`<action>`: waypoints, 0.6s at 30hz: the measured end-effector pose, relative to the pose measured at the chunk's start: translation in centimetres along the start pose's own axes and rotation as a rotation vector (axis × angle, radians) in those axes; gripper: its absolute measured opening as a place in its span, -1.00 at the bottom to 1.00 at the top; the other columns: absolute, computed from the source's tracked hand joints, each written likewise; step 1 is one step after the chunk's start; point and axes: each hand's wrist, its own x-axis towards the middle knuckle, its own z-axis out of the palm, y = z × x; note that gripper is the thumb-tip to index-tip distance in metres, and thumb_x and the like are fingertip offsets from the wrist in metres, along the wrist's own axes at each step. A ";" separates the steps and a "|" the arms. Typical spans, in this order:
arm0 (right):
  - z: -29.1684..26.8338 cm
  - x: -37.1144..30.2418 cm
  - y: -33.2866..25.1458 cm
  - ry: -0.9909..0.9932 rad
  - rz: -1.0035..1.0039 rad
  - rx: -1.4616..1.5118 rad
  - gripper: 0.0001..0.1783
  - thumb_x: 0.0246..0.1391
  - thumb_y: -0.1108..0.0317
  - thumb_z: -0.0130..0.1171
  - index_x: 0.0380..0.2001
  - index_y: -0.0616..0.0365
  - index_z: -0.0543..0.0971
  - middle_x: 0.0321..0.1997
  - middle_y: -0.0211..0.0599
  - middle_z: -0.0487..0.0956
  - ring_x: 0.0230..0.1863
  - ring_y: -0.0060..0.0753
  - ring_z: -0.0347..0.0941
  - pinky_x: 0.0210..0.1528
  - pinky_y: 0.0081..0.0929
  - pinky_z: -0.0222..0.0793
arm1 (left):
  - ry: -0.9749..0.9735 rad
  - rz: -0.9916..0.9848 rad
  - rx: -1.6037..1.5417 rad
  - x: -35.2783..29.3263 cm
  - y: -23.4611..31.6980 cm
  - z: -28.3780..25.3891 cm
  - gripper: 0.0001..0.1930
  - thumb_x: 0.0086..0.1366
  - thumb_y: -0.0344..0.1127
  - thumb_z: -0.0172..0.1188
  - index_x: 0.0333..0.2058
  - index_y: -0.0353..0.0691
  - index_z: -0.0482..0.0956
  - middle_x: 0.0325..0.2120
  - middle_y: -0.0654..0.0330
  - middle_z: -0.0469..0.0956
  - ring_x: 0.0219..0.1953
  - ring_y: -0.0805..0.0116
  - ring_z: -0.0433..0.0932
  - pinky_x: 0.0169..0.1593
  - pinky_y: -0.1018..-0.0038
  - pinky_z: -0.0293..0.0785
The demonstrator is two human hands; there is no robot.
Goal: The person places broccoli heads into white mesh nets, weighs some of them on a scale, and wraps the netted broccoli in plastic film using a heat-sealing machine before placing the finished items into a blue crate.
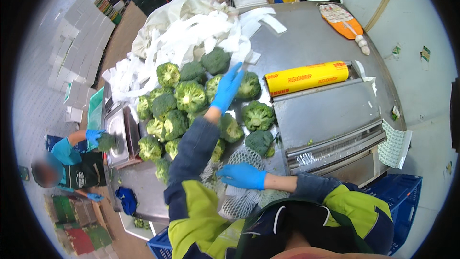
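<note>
My left hand (227, 88), in a blue glove, reaches out over a heap of broccoli heads (190, 97) with its fingers stretched. Its fingertips are beside a dark green broccoli head (248, 86) at the heap's right; whether they touch it I cannot tell. My right hand (243, 176), gloved too, lies nearer me with fingers extended over white foam net sleeves (239, 206). Two more broccoli heads, one paler (258, 115) and one darker (259, 142), lie between my hands and the wrapping machine. Part of the heap is hidden under my left forearm.
A wrapping machine (326, 110) with a yellow film roll (306, 78) stands at the right. White foam strips (191, 29) pile up at the back. An orange tape dispenser-like object (342, 21) lies far right. At left, a co-worker's gloved hand (95, 136) holds broccoli beside a metal tray (117, 134).
</note>
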 end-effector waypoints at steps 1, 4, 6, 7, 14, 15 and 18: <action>-1.8 -1.1 -0.7 -0.052 0.056 -0.020 -0.67 0.24 0.17 0.03 -0.05 0.08 0.58 -0.20 -0.04 0.58 -0.20 0.08 0.53 -0.17 -0.11 0.45 | -0.041 -0.045 0.165 3.0 -2.8 1.1 -0.51 0.37 -0.01 0.05 0.11 -0.24 0.50 0.00 -0.23 0.49 0.02 -0.06 0.49 0.12 0.29 0.38; -5.4 -4.9 -1.5 -0.044 0.138 0.037 -0.67 0.26 0.15 0.04 -0.02 0.05 0.58 -0.16 -0.06 0.59 -0.20 0.00 0.55 -0.14 -0.18 0.46 | 0.045 -0.160 0.735 8.3 -11.3 3.4 -0.43 0.30 0.13 0.01 -0.10 -0.32 0.62 -0.08 -0.22 0.54 -0.02 -0.19 0.51 0.08 0.09 0.38; -6.9 -7.4 -1.5 0.000 0.175 0.148 -0.65 0.27 0.14 0.06 0.02 0.04 0.57 -0.14 -0.07 0.60 -0.20 -0.08 0.57 -0.13 -0.25 0.47 | -0.129 -0.536 0.738 10.4 -14.3 1.8 -0.44 0.30 0.12 0.01 -0.13 -0.33 0.63 -0.10 -0.21 0.56 -0.04 -0.19 0.51 0.06 0.10 0.40; -7.2 -8.5 -1.7 0.050 0.214 0.224 -0.63 0.27 0.13 0.07 0.05 0.04 0.56 -0.12 -0.08 0.61 -0.20 -0.12 0.57 -0.13 -0.29 0.47 | -0.155 -0.493 0.652 10.7 -13.6 1.8 -0.46 0.30 0.09 0.03 -0.12 -0.34 0.62 -0.11 -0.18 0.57 -0.05 -0.14 0.53 0.05 0.14 0.41; -9.6 -11.9 -0.2 0.480 0.339 0.725 -0.57 0.27 0.26 0.12 0.15 0.18 0.50 -0.03 -0.38 0.59 -0.13 -0.55 0.49 -0.06 -0.51 0.45 | -0.099 -0.235 -0.277 -2.4 8.0 2.2 -0.56 0.35 -0.22 0.13 0.12 -0.35 0.48 0.00 0.16 0.55 -0.04 0.39 0.51 0.07 0.48 0.39; -9.8 -11.7 0.8 0.617 0.247 0.688 -0.52 0.25 0.29 0.14 0.19 0.22 0.44 0.01 -0.36 0.56 -0.09 -0.56 0.45 -0.03 -0.52 0.43 | -0.158 -0.330 -0.413 -5.9 12.0 2.3 -0.56 0.36 -0.24 0.12 0.13 -0.34 0.47 0.02 0.17 0.53 -0.03 0.40 0.50 0.09 0.50 0.38; -10.0 -11.1 2.5 0.836 0.171 0.781 -0.34 0.17 0.35 0.24 0.29 0.28 0.28 0.07 -0.30 0.50 -0.01 -0.57 0.38 0.05 -0.51 0.39 | -0.305 -0.464 -0.395 -17.2 16.5 3.5 -0.62 0.37 -0.31 0.13 0.12 -0.29 0.51 0.03 0.23 0.52 -0.01 0.47 0.48 0.12 0.51 0.39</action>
